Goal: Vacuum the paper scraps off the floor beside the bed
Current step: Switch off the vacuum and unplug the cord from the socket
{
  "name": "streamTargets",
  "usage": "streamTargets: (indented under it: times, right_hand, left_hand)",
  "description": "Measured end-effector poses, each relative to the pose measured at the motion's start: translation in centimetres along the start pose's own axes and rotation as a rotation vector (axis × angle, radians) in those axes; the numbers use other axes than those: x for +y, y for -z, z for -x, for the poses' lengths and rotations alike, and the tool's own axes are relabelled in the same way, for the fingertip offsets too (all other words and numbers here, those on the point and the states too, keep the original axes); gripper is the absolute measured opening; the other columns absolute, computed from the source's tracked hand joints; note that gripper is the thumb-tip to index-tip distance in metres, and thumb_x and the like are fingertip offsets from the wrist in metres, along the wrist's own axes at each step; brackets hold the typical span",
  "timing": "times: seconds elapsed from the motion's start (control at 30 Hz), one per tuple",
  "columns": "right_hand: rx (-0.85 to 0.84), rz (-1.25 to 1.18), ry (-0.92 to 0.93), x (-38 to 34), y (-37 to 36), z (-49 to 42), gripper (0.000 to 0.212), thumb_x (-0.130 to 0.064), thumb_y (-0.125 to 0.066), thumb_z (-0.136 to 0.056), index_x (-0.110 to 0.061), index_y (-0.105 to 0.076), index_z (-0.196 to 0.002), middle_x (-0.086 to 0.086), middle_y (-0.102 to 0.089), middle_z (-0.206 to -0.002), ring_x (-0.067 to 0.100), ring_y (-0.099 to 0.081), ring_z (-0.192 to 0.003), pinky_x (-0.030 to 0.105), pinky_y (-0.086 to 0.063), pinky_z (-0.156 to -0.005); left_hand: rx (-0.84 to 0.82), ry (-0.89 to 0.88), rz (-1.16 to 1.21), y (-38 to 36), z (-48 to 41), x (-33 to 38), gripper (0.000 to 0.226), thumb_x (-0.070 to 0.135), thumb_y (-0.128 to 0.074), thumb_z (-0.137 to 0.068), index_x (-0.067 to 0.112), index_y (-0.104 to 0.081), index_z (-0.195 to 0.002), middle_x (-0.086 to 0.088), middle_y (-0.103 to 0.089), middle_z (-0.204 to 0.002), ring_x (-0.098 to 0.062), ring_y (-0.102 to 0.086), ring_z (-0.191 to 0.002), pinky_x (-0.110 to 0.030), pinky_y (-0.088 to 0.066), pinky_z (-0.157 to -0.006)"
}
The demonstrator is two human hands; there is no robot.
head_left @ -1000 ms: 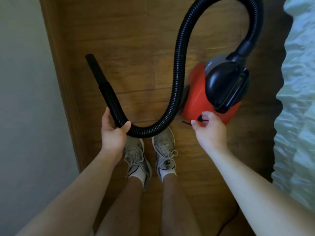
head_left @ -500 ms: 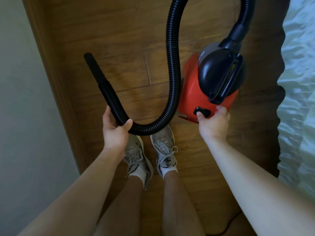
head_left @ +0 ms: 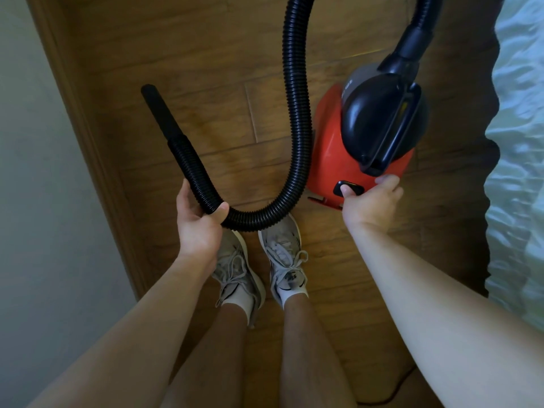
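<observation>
A red vacuum cleaner (head_left: 329, 154) with a black top and handle stands on the wooden floor (head_left: 206, 54), close to the bed. Its black ribbed hose (head_left: 297, 113) loops up out of frame and down in a U in front of my feet. My left hand (head_left: 200, 228) grips the hose just behind the smooth black nozzle (head_left: 159, 113), which points up and to the left above the floor. My right hand (head_left: 371, 204) rests on the vacuum's near end, its thumb pressing the black switch (head_left: 356, 189). No paper scraps are visible.
The bed (head_left: 518, 142) with pale rumpled bedding runs along the right edge. A wooden skirting board (head_left: 73, 113) and pale wall close off the left side. My two grey shoes (head_left: 282, 257) stand on the floor between them. A dark cord (head_left: 394, 390) lies at bottom right.
My right hand has moved from the vacuum's lower rear edge onto its near end, and its thumb now sits on the black switch. The left hand keeps its grip on the hose.
</observation>
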State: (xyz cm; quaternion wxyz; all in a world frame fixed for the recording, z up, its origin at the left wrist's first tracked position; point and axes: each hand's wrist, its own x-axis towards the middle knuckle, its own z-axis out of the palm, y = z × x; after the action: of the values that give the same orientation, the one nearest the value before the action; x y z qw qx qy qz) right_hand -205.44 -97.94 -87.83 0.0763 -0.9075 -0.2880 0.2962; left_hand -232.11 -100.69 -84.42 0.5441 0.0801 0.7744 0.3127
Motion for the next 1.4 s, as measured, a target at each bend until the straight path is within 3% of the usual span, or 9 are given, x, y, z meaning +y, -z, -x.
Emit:
streamTargets:
  times: [0.27, 0.57, 0.97, 1.3, 1.4]
  right_hand:
    - [0.015, 0.016, -0.036, -0.3, -0.6, -0.5, 0.061, -0.028, -0.085, -0.075, -0.016, -0.040, -0.115, 0.009, -0.045, -0.124, 0.020, -0.050, -0.084, 0.021, -0.036, -0.058]
    - [0.063, -0.022, -0.001, -0.3, -1.0, 1.1, 0.064, -0.027, -0.081, -0.081, -0.012, -0.040, -0.127, 0.014, -0.042, -0.130, 0.029, -0.057, -0.103, 0.031, -0.050, -0.077]
    - [0.043, -0.046, -0.007, -0.2, -0.5, 1.2, 0.063, -0.029, -0.079, -0.082, -0.012, -0.041, -0.129, 0.013, -0.043, -0.133, 0.033, -0.058, -0.108, 0.029, -0.047, -0.073]
    - [0.048, -0.048, -0.039, -0.2, -0.9, 1.3, 0.064, -0.029, -0.079, -0.082, -0.013, -0.039, -0.131, 0.013, -0.041, -0.135, 0.034, -0.058, -0.108, 0.029, -0.044, -0.069]
    - [0.057, -0.061, -0.056, -0.2, -1.1, 1.2, 0.064, -0.028, -0.080, -0.081, -0.014, -0.040, -0.130, 0.013, -0.041, -0.135, 0.034, -0.058, -0.108, 0.028, -0.043, -0.068]
  left_hand:
    - [-0.043, 0.012, -0.048, -0.3, 0.2, -0.5, 0.086, -0.003, -0.070, -0.090, 0.046, -0.035, -0.151, 0.010, -0.056, -0.135, -0.010, -0.056, -0.123, -0.048, -0.046, -0.111]
    - [-0.043, 0.013, -0.022, -0.1, 0.3, -0.8, 0.086, -0.003, -0.071, -0.089, 0.048, -0.036, -0.150, 0.004, -0.056, -0.138, -0.015, -0.056, -0.127, -0.050, -0.046, -0.111]
    - [-0.039, -0.011, 0.008, 0.3, 0.9, 0.6, 0.086, -0.002, -0.069, -0.092, 0.041, -0.030, -0.155, 0.002, -0.052, -0.143, -0.023, -0.052, -0.133, -0.054, -0.045, -0.111]
    - [-0.043, -0.014, 0.010, 0.9, 1.0, 0.8, 0.090, 0.003, -0.071, -0.092, 0.040, -0.024, -0.159, 0.014, -0.055, -0.130, -0.016, -0.055, -0.128, -0.050, -0.049, -0.108]
    - [-0.020, 0.000, 0.033, 1.0, 0.5, 0.7, 0.090, 0.003, -0.071, -0.092, 0.040, -0.024, -0.159, 0.008, -0.054, -0.135, -0.018, -0.055, -0.130, -0.050, -0.051, -0.106]
